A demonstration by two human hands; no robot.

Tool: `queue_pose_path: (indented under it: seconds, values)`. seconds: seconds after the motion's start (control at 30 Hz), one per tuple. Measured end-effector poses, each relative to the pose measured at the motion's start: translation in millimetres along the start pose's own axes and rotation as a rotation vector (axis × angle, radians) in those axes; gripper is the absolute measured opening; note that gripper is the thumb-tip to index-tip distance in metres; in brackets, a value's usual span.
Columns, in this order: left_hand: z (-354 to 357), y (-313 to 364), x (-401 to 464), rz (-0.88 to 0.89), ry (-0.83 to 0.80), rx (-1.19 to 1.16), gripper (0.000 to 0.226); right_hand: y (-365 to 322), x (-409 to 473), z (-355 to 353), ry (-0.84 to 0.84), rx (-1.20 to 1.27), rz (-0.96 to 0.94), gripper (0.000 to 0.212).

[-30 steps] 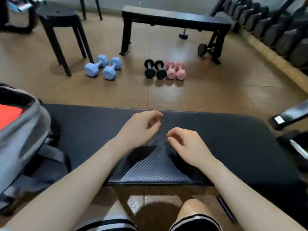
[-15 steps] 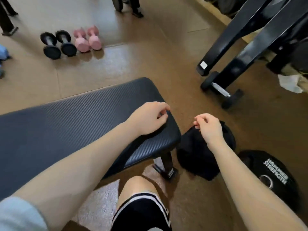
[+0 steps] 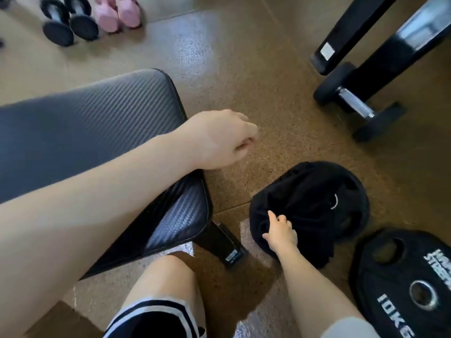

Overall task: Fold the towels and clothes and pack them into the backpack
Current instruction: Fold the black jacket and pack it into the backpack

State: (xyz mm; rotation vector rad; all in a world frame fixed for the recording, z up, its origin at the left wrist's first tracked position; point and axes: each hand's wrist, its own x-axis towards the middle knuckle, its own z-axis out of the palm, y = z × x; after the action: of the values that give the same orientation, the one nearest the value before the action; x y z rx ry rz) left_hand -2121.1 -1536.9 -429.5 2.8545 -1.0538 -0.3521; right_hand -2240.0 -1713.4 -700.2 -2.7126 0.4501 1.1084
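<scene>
Black garment (image 3: 314, 203) crumpled on floor (image 3: 268, 106) beside desk (image 3: 85, 123) end | right hand (image 3: 280, 234) fingers pinching its near edge | left hand (image 3: 219, 140) loosely curled, empty | judged soft, light, limp; gather bunched fabric.

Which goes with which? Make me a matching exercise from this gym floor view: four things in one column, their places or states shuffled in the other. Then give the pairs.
Things
1. black garment
2. pink dumbbells
3. weight plate
4. left hand

Places or states
a. flat on the floor at lower right, marked 10KG
b. crumpled on the floor, with the right hand touching it
c. in the air just past the end of the bench, fingers loosely curled, holding nothing
d. on the far floor at top left, beside the black dumbbells

Pairs: 1-b, 2-d, 3-a, 4-c
</scene>
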Motion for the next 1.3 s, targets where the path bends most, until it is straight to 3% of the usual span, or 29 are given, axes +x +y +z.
queue_pose_path:
  seconds: [0.1, 0.23, 0.3, 0.43, 0.6, 0.7, 0.8, 0.87, 1.0, 1.07, 1.17, 1.3]
  values:
    - [4, -2, -3, 0.022, 0.017, -0.043, 0.025, 0, -2, 13, 0.196, -0.076, -0.034, 0.026]
    - [5, 4, -1, 0.021, 0.031, -0.051, 0.024, 0, -11, -24, 0.392, 0.181, -0.149, 0.029]
    - [3, 5, -4, 0.019, 0.05, -0.076, 0.024, 0, -34, -58, 0.466, 0.441, -0.259, 0.028]
    - [-6, 12, -13, -0.005, 0.145, -0.316, 0.023, 4, -109, -137, 0.518, 0.819, -0.495, 0.015]
    - [-32, 24, -46, 0.129, 0.13, -0.673, 0.053, -15, -206, -239, 0.335, 1.083, -0.788, 0.013]
    - [-57, 21, -83, 0.086, 0.331, -0.733, 0.043, -51, -248, -284, 0.268, 1.074, -0.959, 0.013]
    - [-85, 9, -128, -0.081, 0.528, -0.829, 0.014, -104, -269, -313, 0.32, 1.059, -1.031, 0.018]
    - [-97, -5, -160, -0.213, 0.602, -0.82, 0.011, -147, -277, -319, 0.312, 1.023, -1.061, 0.019]
    - [-87, -36, -229, -0.484, 0.622, -0.677, 0.02, -238, -285, -295, 0.061, 0.889, -1.125, 0.01]
    - [-75, -47, -262, -0.616, 0.681, -0.723, 0.017, -280, -292, -276, -0.018, 0.793, -1.189, 0.011]
    - [-70, -66, -308, -0.832, 0.833, -0.816, 0.003, -338, -305, -253, -0.117, 0.755, -1.246, 0.014]
    - [-74, -97, -367, -1.109, 1.163, -0.912, 0.008, -404, -308, -230, -0.57, 0.829, -1.266, 0.032]
